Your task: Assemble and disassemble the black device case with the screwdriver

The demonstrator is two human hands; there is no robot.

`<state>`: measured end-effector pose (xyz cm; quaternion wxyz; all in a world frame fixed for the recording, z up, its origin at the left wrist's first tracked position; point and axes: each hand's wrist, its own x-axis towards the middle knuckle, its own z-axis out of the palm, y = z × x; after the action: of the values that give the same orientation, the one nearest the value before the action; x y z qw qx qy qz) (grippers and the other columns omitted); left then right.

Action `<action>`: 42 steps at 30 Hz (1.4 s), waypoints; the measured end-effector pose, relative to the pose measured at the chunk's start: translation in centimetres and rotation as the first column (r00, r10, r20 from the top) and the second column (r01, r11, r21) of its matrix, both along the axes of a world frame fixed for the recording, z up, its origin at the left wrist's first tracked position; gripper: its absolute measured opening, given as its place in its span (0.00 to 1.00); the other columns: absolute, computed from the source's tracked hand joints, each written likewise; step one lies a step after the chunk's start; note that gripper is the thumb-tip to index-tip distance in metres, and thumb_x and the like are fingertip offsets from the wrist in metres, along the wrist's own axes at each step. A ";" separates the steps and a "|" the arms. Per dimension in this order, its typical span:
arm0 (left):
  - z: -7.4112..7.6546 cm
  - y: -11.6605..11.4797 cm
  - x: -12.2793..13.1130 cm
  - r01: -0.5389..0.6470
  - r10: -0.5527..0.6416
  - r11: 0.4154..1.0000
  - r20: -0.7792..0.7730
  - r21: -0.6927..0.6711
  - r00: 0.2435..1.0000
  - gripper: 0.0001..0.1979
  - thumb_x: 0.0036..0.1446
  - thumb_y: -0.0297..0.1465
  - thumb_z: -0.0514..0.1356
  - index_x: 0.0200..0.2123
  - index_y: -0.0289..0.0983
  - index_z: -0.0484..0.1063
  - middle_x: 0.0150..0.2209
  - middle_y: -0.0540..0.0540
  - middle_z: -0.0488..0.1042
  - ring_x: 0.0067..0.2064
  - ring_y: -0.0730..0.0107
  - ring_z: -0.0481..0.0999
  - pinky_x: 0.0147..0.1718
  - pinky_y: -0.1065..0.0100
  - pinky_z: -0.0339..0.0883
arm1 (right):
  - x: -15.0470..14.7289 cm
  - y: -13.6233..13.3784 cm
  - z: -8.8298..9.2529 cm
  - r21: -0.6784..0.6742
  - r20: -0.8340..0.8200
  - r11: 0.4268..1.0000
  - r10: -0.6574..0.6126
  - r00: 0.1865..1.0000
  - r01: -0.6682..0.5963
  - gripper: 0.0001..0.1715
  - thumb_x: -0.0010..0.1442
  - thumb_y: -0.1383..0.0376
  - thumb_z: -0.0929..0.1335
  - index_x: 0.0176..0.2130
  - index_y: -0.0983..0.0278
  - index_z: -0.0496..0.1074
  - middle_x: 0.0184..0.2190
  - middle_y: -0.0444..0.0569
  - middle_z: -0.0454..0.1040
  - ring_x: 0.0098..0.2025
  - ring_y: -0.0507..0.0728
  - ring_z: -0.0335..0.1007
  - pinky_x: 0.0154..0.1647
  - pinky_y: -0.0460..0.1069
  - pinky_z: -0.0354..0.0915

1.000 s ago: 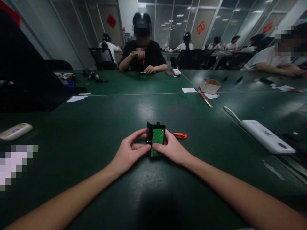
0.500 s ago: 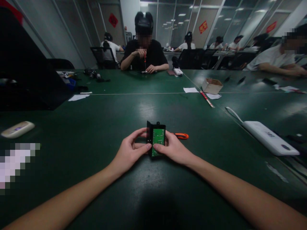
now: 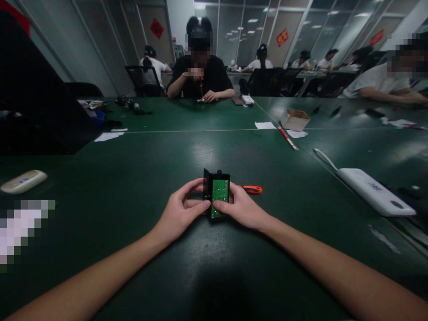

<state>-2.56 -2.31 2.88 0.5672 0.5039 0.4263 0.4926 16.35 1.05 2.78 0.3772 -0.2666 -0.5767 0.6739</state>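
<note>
Both hands hold a small black plastic case at the middle of the table. Inside its right half sits a green circuit board (image 3: 221, 189). My left hand (image 3: 182, 207) grips the thin black cover (image 3: 206, 180) on the left side, thumb in front and fingers behind. My right hand (image 3: 242, 205) is closed around the case's right side, its thumb pressed on the lower part of the board. Just behind that hand lies a tool with an orange and black handle (image 3: 253, 190); its other end is hidden.
A white power strip (image 3: 376, 191) lies to the right, an oval cream-coloured object (image 3: 24, 182) to the left. Farther back are a small cardboard box (image 3: 295, 120), a red stick-like strip (image 3: 287, 138) and papers (image 3: 265, 125). Across the green table (image 3: 150, 151) a person (image 3: 200, 76) holds a red-handled screwdriver.
My hands and the case keep the same hold and pose. The whole view has shifted very slightly.
</note>
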 end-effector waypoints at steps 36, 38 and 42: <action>0.3 2.0 -2.0 0.185 -0.105 0.970 0.416 -0.157 0.903 0.17 0.59 0.28 0.64 0.52 0.37 0.75 0.51 0.42 0.78 0.52 0.64 0.77 0.54 0.64 0.69 | 0.8 0.8 0.2 -0.180 -0.170 0.980 -0.118 0.978 0.087 0.24 0.57 0.62 0.74 0.52 0.64 0.72 0.51 0.54 0.77 0.43 0.58 0.78 0.39 0.52 0.75; 0.2 2.0 -1.9 0.153 -0.090 0.978 0.372 -0.144 0.924 0.19 0.57 0.28 0.65 0.53 0.37 0.75 0.53 0.42 0.77 0.52 0.63 0.77 0.53 0.65 0.69 | 0.8 0.9 0.0 -0.136 -0.150 0.987 -0.106 0.983 0.086 0.24 0.57 0.62 0.74 0.53 0.63 0.72 0.50 0.54 0.77 0.44 0.58 0.78 0.39 0.52 0.76; 0.2 1.8 -1.6 0.120 -0.077 0.986 0.313 -0.119 0.946 0.22 0.54 0.29 0.67 0.53 0.35 0.74 0.55 0.39 0.76 0.54 0.61 0.76 0.52 0.66 0.68 | 0.7 0.8 -0.2 -0.072 -0.124 0.994 -0.086 0.989 0.077 0.25 0.56 0.63 0.75 0.53 0.62 0.73 0.51 0.51 0.77 0.48 0.58 0.77 0.52 0.56 0.72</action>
<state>-4.11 -0.47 3.03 0.6837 0.4018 0.3396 0.5057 17.00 1.90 2.56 0.4313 -0.2590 -0.5172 0.6924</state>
